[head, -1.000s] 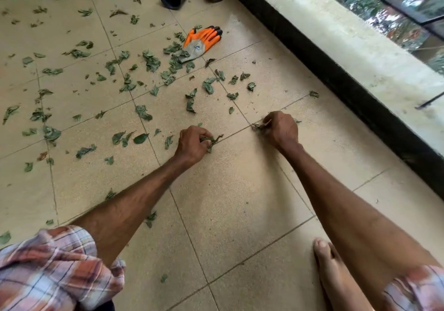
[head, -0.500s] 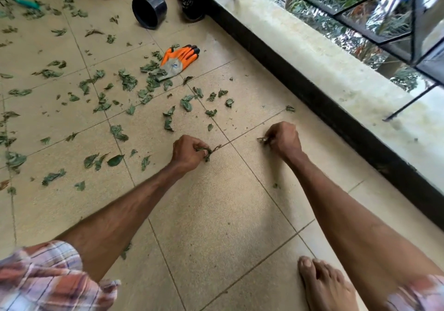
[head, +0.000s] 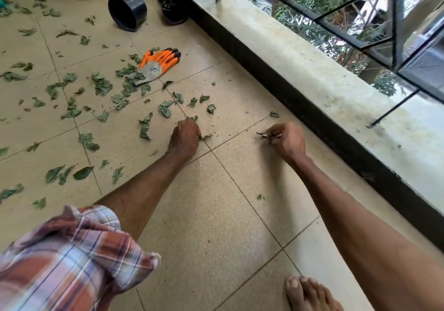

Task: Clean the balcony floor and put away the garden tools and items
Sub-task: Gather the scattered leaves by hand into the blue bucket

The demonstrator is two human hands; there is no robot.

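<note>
Leaves (head: 101, 86) are pinched in the left hand (head: 183, 137) and right hand (head: 287, 140); most of the floor (head: 216, 214), the glove (head: 156, 64) and pots (head: 127, 11) remain uncleared.

You had no text, label, brand, number or sign before you that could be read. The only marking was a small blue mark (head: 152, 68) printed on the grey cuff of the orange glove (head: 164, 57) that lay on the tiles, and it was too small and blurred for you to tell any letters or figures.
</note>
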